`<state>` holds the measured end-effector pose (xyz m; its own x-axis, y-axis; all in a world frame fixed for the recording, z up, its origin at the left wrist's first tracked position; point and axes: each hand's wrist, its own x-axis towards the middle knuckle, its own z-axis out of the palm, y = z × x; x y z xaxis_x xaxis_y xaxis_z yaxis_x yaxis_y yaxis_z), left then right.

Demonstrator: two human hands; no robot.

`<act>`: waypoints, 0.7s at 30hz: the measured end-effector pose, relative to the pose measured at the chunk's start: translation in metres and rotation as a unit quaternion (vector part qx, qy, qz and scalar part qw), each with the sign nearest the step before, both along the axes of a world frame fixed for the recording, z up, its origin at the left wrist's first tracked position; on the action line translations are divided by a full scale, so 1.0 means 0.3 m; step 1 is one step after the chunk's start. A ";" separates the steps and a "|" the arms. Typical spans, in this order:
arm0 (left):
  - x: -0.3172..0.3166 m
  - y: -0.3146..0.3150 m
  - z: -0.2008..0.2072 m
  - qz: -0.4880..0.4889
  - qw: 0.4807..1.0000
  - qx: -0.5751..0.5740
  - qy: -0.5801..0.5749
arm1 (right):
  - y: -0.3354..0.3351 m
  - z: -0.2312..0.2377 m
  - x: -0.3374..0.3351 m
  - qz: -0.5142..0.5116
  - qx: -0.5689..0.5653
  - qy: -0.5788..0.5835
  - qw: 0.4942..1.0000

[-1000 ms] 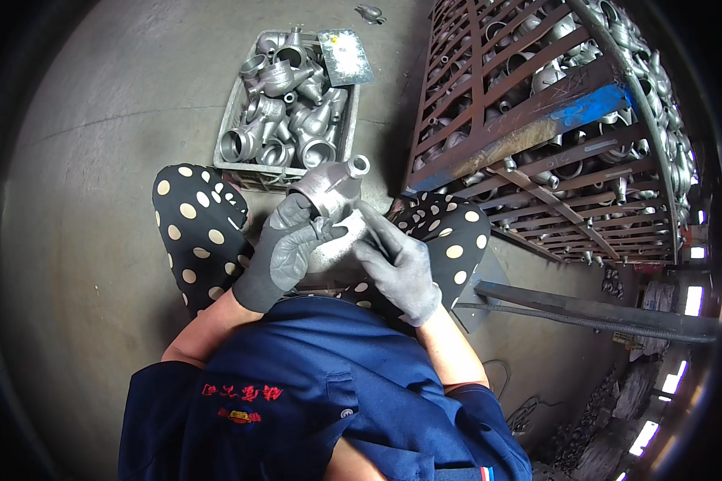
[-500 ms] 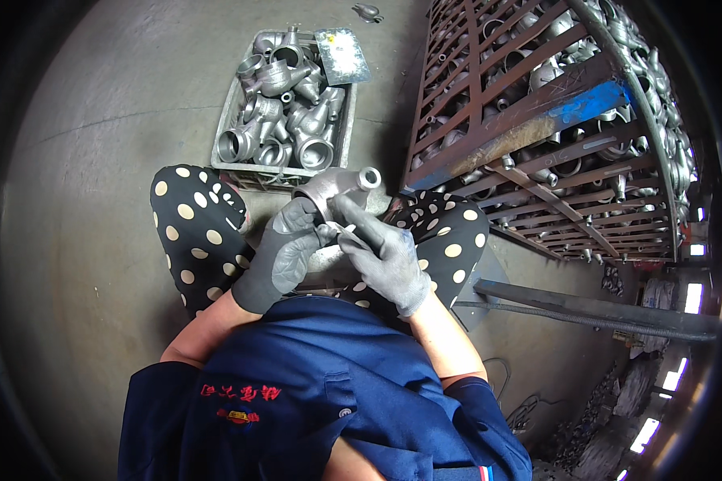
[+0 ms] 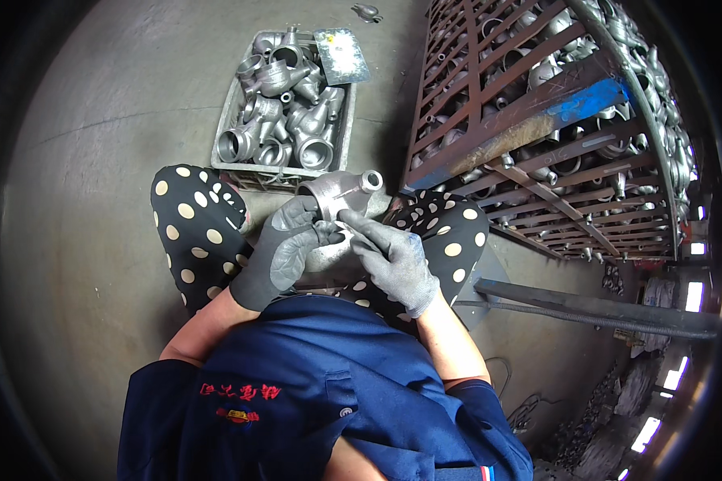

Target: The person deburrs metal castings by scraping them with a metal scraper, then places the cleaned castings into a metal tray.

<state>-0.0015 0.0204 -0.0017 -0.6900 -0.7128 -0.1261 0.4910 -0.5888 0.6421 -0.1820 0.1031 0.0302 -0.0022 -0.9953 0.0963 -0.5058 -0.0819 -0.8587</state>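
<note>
Between my knees is a grey metal casting (image 3: 329,195), a hollow rounded body with a short round spout at its upper right. My left hand (image 3: 285,244), in a dark grey glove, is closed around its lower left side. My right hand (image 3: 395,263), in a lighter grey glove, has its index finger stretched to the casting's lower side. Its other fingers are curled near a small pale bit at the casting's lower edge, too small to name. Whatever the curled fingers hold is hidden. A pale grey surface (image 3: 325,255) shows below the casting.
Ahead stands a grey crate (image 3: 223,136) full of similar castings, with a metal plate (image 3: 342,58) on its corner. To the right is a large rusty barred cage (image 3: 529,132) packed with castings. A dark metal beam (image 3: 594,311) reaches in nearby. One loose piece (image 3: 367,13) lies far off.
My right hand has shifted slightly down and right, its index finger sliding from the casting's side to its lower part. The casting has tilted a little; my left hand keeps its grip.
</note>
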 end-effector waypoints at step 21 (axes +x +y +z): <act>-0.016 0.013 -0.038 0.030 0.972 -0.129 -0.195 | -0.007 0.102 0.000 -0.114 -0.014 0.027 0.993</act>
<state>-0.0062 0.0242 -0.0132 -0.5816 -0.7930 -0.1813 0.2083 -0.3606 0.9092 -0.1821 0.1009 0.0607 -0.2217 -0.9663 0.1308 -0.5588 0.0160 -0.8292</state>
